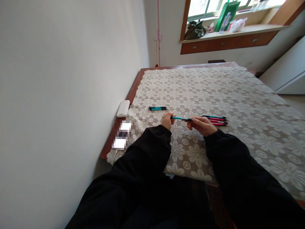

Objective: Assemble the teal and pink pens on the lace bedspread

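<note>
A teal and black pen (pixel 178 118) is stretched level between my two hands, just above the tablecloth. My left hand (pixel 167 120) is closed around its left end, where a silvery tip pokes out past the fingers. With thumb and fingers, my right hand (pixel 201 125) pinches the black right end. Beyond my left hand lie teal and black pens (pixel 158 108), side by side. Just past my right hand is a group of pens, a teal one (pixel 214 117) at the back and red ones (pixel 218 122) in front, partly hidden by that hand.
The table carries a flower-patterned cloth (pixel 197 86). At its left edge, by the wall, are a white box-like device (pixel 123 108) and a blurred-out rectangular object (pixel 122 135). A windowsill (pixel 238 33) holds a dark bag, a green bag and a plastic bag.
</note>
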Available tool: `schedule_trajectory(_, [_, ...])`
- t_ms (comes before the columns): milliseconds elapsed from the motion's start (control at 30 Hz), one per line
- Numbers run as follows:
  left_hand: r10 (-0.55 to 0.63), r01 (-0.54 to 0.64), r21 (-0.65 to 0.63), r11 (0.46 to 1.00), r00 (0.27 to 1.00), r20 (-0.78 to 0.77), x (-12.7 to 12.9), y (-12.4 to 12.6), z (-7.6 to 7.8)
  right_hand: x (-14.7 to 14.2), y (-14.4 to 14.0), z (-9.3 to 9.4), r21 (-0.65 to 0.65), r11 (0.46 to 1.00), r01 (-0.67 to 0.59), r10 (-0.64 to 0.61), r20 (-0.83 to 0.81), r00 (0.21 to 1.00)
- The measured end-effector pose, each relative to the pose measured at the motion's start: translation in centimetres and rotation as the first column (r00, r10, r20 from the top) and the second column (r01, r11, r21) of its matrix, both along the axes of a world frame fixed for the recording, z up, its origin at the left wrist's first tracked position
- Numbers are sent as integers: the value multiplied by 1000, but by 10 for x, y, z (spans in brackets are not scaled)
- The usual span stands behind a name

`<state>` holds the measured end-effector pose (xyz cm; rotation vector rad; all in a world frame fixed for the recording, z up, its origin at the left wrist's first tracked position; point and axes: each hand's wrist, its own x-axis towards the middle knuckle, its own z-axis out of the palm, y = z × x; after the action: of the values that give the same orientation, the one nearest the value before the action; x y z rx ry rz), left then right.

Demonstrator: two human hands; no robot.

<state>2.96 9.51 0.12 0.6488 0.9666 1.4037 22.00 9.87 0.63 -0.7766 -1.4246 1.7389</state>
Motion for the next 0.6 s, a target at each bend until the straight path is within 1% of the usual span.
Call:
schedule_trajectory(133, [-40, 40, 6, 999, 999, -32, 0, 1, -2, 0, 1, -4, 64, 997, 49, -50, 16, 999])
schedule_trajectory(267, [-81, 81, 3, 997, 996, -42, 0, 2, -5, 1, 2, -9, 117, 991, 62, -67, 44, 997])
schedule_trajectory(400, [-76, 76, 16, 997, 997, -3, -1, 4, -7, 1, 2, -8, 113, 992, 52, -58, 51, 997])
schedule_trajectory(533, [-67, 68, -40, 997, 997, 23, -3, 6, -5, 1, 2, -6, 94, 995, 32, -34, 25, 999])
schedule_trajectory(600, [-65, 66, -47, 997, 997, 36, -3, 6, -4, 1, 2, -6, 86, 996, 27, -28, 11, 1000])
